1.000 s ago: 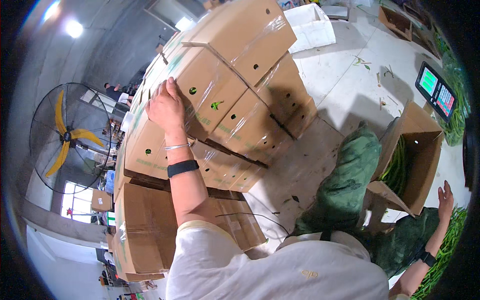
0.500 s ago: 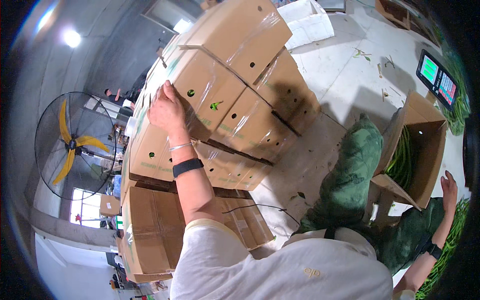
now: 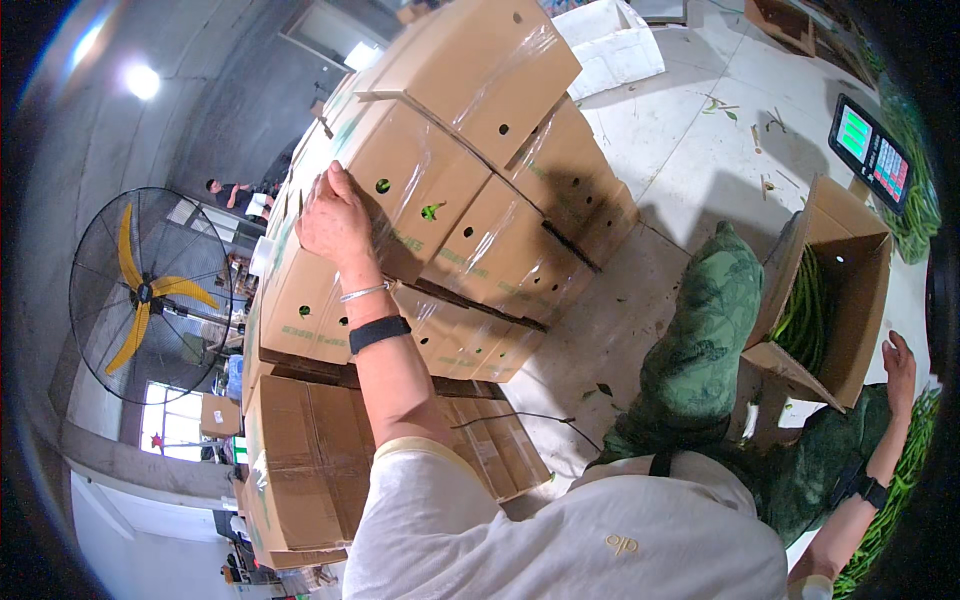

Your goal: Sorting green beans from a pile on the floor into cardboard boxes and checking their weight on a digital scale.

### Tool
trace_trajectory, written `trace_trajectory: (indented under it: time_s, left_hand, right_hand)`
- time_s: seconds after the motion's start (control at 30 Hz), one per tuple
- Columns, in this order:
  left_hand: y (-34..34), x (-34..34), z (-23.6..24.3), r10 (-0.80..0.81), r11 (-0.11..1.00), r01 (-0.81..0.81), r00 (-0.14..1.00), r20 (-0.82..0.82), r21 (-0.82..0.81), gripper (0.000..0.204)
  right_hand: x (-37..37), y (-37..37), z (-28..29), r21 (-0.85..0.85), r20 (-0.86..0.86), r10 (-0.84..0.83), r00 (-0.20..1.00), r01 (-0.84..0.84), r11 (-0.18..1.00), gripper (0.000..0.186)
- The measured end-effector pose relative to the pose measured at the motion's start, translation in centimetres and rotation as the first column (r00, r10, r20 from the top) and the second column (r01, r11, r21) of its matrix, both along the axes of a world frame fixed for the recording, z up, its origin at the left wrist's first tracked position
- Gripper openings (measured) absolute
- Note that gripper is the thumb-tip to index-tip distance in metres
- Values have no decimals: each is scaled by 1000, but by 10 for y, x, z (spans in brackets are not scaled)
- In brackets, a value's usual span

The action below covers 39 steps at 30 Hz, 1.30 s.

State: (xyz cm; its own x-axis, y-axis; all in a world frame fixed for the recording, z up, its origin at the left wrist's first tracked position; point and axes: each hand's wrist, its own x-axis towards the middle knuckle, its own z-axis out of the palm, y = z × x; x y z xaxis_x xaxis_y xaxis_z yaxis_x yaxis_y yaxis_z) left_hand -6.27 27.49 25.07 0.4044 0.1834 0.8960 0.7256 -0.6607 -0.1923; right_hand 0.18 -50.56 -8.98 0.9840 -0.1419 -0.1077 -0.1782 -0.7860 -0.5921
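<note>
Warehouse floor [image 3: 690,190] stacked with taped cardboard boxes [image 3: 470,230], left hand [image 3: 335,222] flat and open on top box's upper edge, right hand [image 3: 899,362] open beside bean carton [image 3: 835,290]; leaning stack might slide if pushed.

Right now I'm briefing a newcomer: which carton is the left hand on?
Find the tall stack of cartons beside the big yellow-bladed fan. The left hand rests on a film-wrapped box near the top, green stems poking from a vent hole.
</note>
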Motion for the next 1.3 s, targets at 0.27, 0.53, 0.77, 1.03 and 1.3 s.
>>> trace_trajectory:
  time_s: [0.27,0.53,0.77,1.03,1.3]
  left_hand:
    - [-1,2,-3,-25,998,23,999,32,56,40]
    - [-1,-13,3,-103,994,100,990,-97,-34,49]
    - [-12,-19,10,-164,970,137,978,-127,-199,57]
    - [-12,-18,6,-142,971,118,984,-104,-210,51]
    - [-11,-15,6,-152,985,141,982,-110,-95,50]
  right_hand:
    - [7,-9,-12,67,11,-19,1000,18,998,41]
    - [8,4,-10,128,111,-15,994,0,992,41]
    - [13,7,-21,82,188,5,982,-20,996,39]
    - [8,9,-12,123,166,-8,986,-13,992,33]
    - [9,9,-6,126,131,15,991,-31,992,35]
